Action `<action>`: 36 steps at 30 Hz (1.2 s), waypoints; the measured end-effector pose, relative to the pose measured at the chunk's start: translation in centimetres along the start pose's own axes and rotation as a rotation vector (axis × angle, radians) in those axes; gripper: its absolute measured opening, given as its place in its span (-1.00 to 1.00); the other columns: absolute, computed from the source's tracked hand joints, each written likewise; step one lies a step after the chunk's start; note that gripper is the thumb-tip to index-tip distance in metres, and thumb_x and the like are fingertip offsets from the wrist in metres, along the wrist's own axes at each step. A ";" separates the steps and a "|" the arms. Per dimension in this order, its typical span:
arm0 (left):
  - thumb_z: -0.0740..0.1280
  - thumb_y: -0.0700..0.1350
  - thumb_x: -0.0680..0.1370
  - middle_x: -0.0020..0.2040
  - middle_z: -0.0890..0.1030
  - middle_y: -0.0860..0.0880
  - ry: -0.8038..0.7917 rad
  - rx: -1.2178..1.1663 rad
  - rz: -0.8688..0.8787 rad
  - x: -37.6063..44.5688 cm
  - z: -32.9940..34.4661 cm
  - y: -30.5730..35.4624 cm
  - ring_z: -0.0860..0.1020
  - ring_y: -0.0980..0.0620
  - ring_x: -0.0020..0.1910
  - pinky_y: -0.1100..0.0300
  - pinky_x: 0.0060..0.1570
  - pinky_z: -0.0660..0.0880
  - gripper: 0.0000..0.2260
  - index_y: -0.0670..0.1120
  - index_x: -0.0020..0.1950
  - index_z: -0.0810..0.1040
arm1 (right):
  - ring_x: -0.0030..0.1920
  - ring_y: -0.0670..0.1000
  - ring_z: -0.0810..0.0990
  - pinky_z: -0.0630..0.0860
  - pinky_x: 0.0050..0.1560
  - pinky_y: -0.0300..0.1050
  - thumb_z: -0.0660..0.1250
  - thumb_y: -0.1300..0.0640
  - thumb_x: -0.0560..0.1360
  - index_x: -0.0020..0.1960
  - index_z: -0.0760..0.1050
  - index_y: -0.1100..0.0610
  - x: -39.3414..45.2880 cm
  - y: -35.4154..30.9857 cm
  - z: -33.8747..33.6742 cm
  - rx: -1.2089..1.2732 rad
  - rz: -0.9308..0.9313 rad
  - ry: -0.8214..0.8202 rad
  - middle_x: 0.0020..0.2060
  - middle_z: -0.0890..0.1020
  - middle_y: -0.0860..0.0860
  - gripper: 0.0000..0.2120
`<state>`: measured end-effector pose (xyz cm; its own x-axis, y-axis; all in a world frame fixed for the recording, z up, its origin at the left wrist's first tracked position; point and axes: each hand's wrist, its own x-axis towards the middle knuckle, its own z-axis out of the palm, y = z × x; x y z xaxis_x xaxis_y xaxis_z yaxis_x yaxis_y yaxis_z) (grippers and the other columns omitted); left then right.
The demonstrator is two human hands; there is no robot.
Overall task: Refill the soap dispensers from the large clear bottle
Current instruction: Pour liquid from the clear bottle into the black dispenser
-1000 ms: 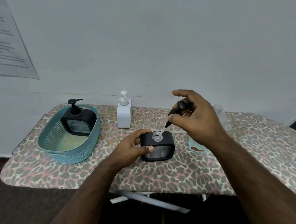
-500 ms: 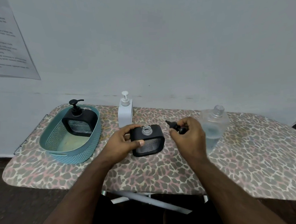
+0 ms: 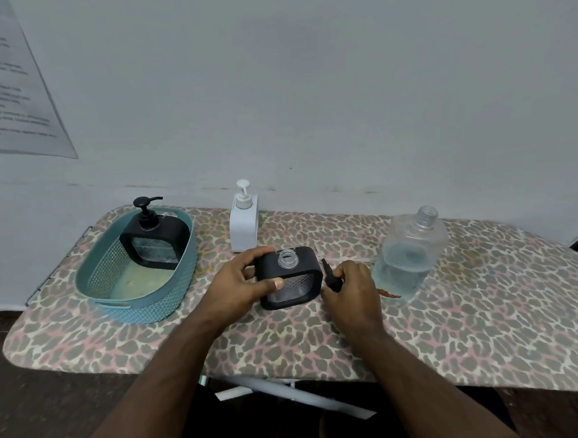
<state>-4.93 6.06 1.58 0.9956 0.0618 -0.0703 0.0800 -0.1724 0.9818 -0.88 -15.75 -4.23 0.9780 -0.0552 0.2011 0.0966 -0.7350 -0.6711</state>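
So it's all on an ironing board with a leopard-print cover, doing duty as the table against a pale wall, printed sheet taped up at 10 o'clock. Teal basket at 9 holds another black dispenser; white dispenser at 12. The large clear bottle, uncapped and about half full, sits at 3. Dead centre, left hand grips the open black dispenser; right hand holds the removed pump low beside it. Looks like the uncapping step's done, so next is probably parking the pump and grabbing the bottle to pour.

The printed sheet on the wall is too blurred to read.
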 end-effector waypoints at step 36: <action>0.53 -0.29 0.47 0.26 0.64 0.01 -0.157 -0.008 0.016 -0.6 3.2 -0.4 0.61 0.05 0.25 0.16 0.10 0.63 -0.50 0.03 0.35 0.56 | 0.34 0.06 0.41 0.48 0.31 0.05 0.70 0.05 0.24 0.57 0.11 -0.05 3.6 1.7 -8.7 0.303 0.031 0.230 0.43 0.37 0.07 0.08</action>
<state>-5.38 2.90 0.67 0.9921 -0.0953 -0.0812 0.0648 -0.1642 0.9843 1.16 -23.12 1.54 0.9176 -0.2499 0.3091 0.1515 -0.4991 -0.8532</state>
